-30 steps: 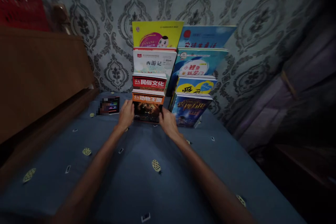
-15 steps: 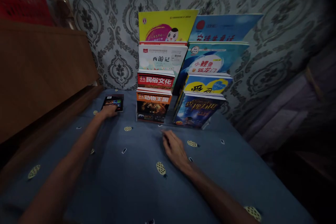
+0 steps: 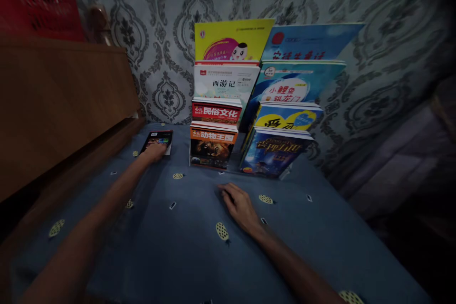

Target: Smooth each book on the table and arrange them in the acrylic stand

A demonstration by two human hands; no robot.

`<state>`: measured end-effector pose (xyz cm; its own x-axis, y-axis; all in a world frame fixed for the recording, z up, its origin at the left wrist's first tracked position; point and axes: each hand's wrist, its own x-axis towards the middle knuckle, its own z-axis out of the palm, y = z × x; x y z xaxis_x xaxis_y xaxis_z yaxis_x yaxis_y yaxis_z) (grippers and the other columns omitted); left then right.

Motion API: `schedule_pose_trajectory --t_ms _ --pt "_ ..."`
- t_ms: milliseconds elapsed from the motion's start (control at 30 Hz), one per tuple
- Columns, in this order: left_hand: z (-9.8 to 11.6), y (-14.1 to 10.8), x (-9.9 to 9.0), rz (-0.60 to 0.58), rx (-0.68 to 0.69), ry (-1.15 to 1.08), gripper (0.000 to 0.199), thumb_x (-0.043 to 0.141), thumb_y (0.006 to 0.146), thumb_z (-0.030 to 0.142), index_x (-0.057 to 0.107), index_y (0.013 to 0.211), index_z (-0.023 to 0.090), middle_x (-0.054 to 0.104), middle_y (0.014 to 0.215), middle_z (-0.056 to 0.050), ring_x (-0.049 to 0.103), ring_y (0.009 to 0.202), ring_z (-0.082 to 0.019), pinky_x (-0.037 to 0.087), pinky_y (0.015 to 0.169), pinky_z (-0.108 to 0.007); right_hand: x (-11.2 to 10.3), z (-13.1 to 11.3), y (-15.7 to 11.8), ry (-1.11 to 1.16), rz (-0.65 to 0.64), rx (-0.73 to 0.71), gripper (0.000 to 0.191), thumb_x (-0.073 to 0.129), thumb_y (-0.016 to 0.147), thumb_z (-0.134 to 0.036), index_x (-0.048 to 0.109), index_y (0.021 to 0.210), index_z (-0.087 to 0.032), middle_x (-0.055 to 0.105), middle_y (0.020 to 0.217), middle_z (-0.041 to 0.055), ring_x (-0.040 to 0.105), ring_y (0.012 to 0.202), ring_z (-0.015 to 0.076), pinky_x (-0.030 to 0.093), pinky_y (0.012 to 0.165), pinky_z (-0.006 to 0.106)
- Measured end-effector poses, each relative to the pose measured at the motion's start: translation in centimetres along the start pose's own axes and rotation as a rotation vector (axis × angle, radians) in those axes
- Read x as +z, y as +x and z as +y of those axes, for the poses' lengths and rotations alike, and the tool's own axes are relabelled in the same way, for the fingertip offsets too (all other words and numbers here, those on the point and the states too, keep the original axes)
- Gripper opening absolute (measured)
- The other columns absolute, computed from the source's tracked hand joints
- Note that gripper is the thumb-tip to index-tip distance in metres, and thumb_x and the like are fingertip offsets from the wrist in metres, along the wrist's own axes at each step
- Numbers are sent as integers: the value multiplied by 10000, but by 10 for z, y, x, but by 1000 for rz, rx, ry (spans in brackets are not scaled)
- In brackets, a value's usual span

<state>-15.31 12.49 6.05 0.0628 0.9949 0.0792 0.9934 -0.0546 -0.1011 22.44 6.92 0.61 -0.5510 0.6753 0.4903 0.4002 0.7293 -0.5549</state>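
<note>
A dark book (image 3: pixel 154 138) with a barcode and colourful pictures lies on the cloth at the far left. My left hand (image 3: pixel 156 152) reaches across to it, its fingers closed at the near right part; white pages show beside the fingertips. The exact grip is partly hidden by the hand. My right hand (image 3: pixel 239 205) rests on the blue cloth (image 3: pixel 192 256) in front of the book rack, thumb and forefinger apart, holding nothing. Nearest beyond it stand an orange-topped book with a lion (image 3: pixel 213 148) and a dark blue book (image 3: pixel 272 154).
A clear rack (image 3: pixel 285 172) holds two columns of upright books, among them a yellow one (image 3: pixel 231 33) and a teal one (image 3: pixel 302 78) farther back. To the left is a wooden cabinet (image 3: pixel 71 99) with a red basket (image 3: pixel 41 7) on top. Patterned wallpaper (image 3: pixel 167 90) covers the wall behind.
The white pages at the dark book's right edge have come into sight beside my left hand. The view has shifted slightly; my right hand stays on the cloth.
</note>
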Motion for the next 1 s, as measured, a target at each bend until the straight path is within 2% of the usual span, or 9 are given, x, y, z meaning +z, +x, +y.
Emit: schedule_pose_trajectory --t_ms 167,267,367,467,533,600,700,767,1000 --pt "26 -53 -22 -151 6 65 308 579 869 83 655 1166 111 711 1101 -181 674 1060 -303 520 897 -395 0 1 0 6 -2 4 295 440 942 -141 704 1057 -203 721 938 84 697 864 215 568 805 347" --pt "43 -102 -35 -218 107 -1 356 608 844 144 670 1184 227 719 1171 -98 674 1084 -277 517 895 -338 0 1 0 3 -6 4 292 448 939 -150 707 1061 -204 723 939 83 693 869 217 564 811 352" --pt "46 -136 -48 -371 360 -419 346 529 953 320 635 1282 313 712 1236 -10 681 1080 -215 512 918 -279 1 2 0 5 -7 -2 292 444 938 -159 706 1062 -199 726 944 84 690 878 220 558 817 355" --pt "41 -139 -43 -243 212 -547 446 412 1003 452 572 1373 261 668 1336 -32 647 1175 -223 498 988 -304 2 3 1 -3 -5 2 280 457 940 -181 712 1052 -205 728 941 81 689 872 226 556 807 363" --pt "43 -131 -26 -56 -14 -408 479 364 1014 428 524 1419 226 582 1451 -63 549 1325 -238 421 1105 -366 3 3 1 -12 -4 1 282 459 936 -178 714 1052 -204 730 952 83 691 887 235 557 817 375" --pt "51 -123 -2 -31 -128 -325 492 339 1021 387 482 1452 199 511 1514 -93 464 1411 -234 359 1164 -412 3 3 1 -24 -5 -8 285 457 930 -164 715 1046 -204 731 962 82 692 900 236 557 825 378" --pt "66 -121 26 -18 -129 -283 498 324 1029 384 436 1484 214 370 1604 -97 298 1507 -243 247 1212 -501 5 3 1 -51 -14 -19 283 462 922 -147 711 1042 -207 727 955 76 686 882 229 558 807 370" --pt "71 -124 34 -17 -130 -261 508 303 1037 387 409 1502 210 326 1623 -101 249 1525 -239 220 1220 -512 7 4 0 -66 -14 -18 287 466 917 -133 707 1055 -206 724 969 75 683 892 227 556 816 373" --pt "93 -130 25 -45 13 -310 542 315 1039 399 377 1519 156 306 1626 -134 244 1525 -256 213 1236 -489 8 -8 -2 -139 -74 -104 281 438 951 -127 687 1072 -177 695 1008 111 653 949 240 536 863 386"
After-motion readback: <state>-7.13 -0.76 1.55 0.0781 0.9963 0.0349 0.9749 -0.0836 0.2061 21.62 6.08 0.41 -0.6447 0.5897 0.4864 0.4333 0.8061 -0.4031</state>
